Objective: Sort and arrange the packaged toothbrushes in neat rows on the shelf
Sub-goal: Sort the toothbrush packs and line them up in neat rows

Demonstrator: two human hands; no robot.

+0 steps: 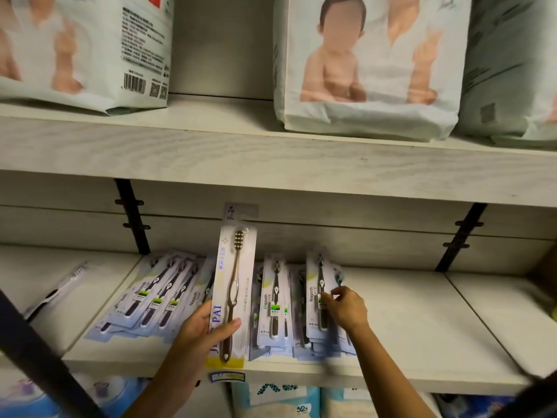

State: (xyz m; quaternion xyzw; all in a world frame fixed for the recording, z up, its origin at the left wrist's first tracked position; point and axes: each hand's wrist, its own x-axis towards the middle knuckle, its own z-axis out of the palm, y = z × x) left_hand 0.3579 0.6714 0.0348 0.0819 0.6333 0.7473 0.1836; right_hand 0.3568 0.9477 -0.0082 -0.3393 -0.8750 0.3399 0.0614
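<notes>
My left hand [202, 333] grips the lower end of a long white pack with a gold toothbrush [233, 285], held upright above the shelf [407, 327]. Behind it lie stacks of pale blue packs with dark toothbrushes: a fanned, slanted pile on the left [150, 297], a middle stack [275, 303] and a right stack [319, 294]. My right hand [346, 309] pinches the right edge of the top pack on the right stack. One loose dark-and-white toothbrush [60, 285] lies on the shelf at the far left.
The upper shelf board [271, 155] overhangs closely, carrying large diaper bags [370, 64]. Black brackets [132, 218] stand on the back wall. Bare shelf stretches right of the stacks. Blue and white packages [277, 399] sit below. A dark bar [36, 357] crosses the lower left.
</notes>
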